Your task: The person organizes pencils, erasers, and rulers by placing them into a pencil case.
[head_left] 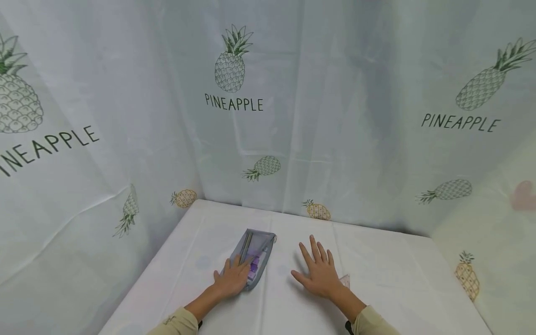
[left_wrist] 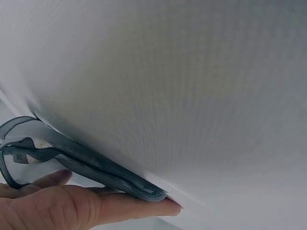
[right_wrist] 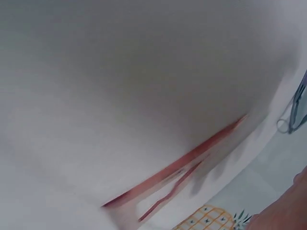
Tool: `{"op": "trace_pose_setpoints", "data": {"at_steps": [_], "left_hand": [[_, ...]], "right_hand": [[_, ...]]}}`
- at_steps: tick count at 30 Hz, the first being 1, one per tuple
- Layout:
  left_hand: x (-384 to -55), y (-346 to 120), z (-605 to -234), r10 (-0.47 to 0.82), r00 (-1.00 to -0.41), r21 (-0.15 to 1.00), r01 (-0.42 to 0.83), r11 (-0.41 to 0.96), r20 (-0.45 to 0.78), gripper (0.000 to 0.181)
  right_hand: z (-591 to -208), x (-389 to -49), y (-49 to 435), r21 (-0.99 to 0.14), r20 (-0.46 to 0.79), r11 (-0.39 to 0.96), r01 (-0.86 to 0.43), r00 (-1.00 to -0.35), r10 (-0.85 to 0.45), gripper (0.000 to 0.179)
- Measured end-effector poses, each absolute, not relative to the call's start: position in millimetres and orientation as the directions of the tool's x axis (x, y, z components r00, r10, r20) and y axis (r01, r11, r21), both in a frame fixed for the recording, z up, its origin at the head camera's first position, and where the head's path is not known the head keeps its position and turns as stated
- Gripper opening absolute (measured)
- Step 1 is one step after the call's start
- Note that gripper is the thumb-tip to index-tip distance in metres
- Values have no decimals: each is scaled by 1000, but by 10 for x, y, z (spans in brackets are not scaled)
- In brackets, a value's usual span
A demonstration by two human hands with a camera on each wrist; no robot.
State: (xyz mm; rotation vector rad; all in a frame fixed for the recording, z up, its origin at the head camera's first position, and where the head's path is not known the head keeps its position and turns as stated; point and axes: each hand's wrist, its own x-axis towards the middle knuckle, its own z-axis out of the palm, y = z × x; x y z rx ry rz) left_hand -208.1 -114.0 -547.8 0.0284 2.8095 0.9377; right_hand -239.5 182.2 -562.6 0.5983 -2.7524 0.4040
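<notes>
A grey see-through mesh pencil case (head_left: 263, 239) lies on the left part of the white table. Long pencils and purple items show through its top. My left hand (head_left: 233, 280) rests on the near left part of the case, fingers extended over it. In the left wrist view, the thumb lies along the case's zipped edge (left_wrist: 110, 167). To the right, my right hand (head_left: 319, 278) is spread flat, fingers apart, over the table. A triangular set square (right_wrist: 165, 176) with reddish edges lies below that hand, mostly hidden by the wrist in the head view.
The table (head_left: 389, 279) has a white cloth cover. Pale curtains (head_left: 335, 116) printed with pineapples hang along its back and both sides. A small zip ring (head_left: 275, 238) sticks out at the case's far right corner.
</notes>
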Motion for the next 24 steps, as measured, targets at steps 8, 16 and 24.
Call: {"op": "trace_pose_setpoints", "data": {"at_steps": [8, 16, 24], "left_hand": [[-2073, -1155, -5521, 71, -983, 587, -44, 808, -172, 53], [-2106, -1156, -5496, 70, -980, 595, -54, 802, -184, 52], [-2107, -1140, -5494, 64, -984, 578, -45, 815, -167, 51]], "right_hand": [[-5617, -2361, 2166, -202, 309, 898, -390, -896, -320, 85], [-5681, -2341, 2557, -242, 295, 872, -425, -889, -352, 89], [-5650, -2293, 2885, -347, 250, 824, -448, -891, -379, 64]]}}
